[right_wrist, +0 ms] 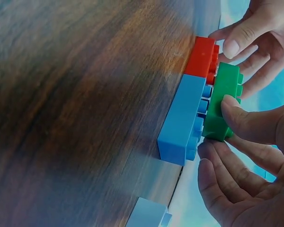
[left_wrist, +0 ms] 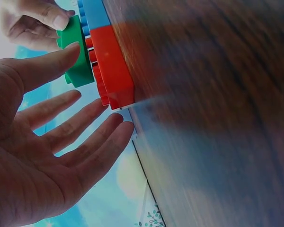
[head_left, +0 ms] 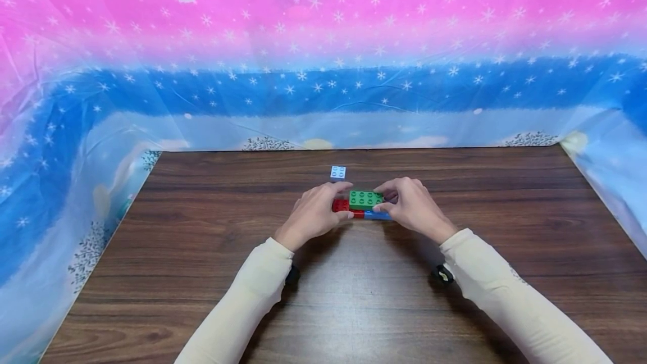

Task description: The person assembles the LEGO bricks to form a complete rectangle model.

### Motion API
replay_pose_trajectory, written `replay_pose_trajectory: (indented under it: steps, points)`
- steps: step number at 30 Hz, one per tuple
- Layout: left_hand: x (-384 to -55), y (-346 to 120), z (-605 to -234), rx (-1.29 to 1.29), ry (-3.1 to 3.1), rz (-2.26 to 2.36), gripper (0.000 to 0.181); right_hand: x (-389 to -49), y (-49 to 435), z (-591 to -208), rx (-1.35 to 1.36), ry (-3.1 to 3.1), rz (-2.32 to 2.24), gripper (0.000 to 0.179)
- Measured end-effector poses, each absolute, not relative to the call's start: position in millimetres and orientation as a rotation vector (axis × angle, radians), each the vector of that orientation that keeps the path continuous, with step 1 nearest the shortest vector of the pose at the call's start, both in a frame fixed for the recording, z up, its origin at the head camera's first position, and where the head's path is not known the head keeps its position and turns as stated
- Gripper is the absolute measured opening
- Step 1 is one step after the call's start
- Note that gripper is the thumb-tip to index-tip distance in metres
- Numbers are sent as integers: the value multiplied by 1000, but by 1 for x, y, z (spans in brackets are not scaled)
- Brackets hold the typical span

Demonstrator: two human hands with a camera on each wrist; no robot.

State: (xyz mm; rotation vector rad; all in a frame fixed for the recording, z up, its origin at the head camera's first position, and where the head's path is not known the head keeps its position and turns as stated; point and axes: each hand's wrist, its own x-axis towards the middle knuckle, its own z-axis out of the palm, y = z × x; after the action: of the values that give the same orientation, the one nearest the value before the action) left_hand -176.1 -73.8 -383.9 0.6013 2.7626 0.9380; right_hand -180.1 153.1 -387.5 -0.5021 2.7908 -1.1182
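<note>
Green brick [head_left: 364,200], chunky with two rows of studs [head_left: 361,201], is right over where a red brick [head_left: 341,205] and blue brick [head_left: 379,215] meet on the surface [head_left: 354,302]. Right hand [head_left: 415,206] pinches its right end; left hand [head_left: 314,209] sits fingers spread by its left.

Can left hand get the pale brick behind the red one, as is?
Probably yes: the left hand looks open, gripping nothing, and the pale brick sits just beyond it, nothing seen between. The right hand, pinching the green brick, seems off that path.
</note>
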Motion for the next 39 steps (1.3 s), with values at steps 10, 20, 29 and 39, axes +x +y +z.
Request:
replay_pose_trajectory:
  steps: [10, 20, 29, 39]
  points:
    - [-176, -72, -383, 600, 2755, 934, 57, -179, 153, -388, -494, 2796, -1107, 30]
    - [-177, -69, -384, 596, 2721, 963, 51, -179, 152, -388, -495, 2794, -1105, 30]
    - [-179, -66, -388, 598, 2716, 1000, 40, -179, 151, -389, -491, 2799, -1098, 29]
    - [-178, -65, -390, 597, 2737, 1006, 31, -180, 148, -388, -500, 2813, -1069, 26]
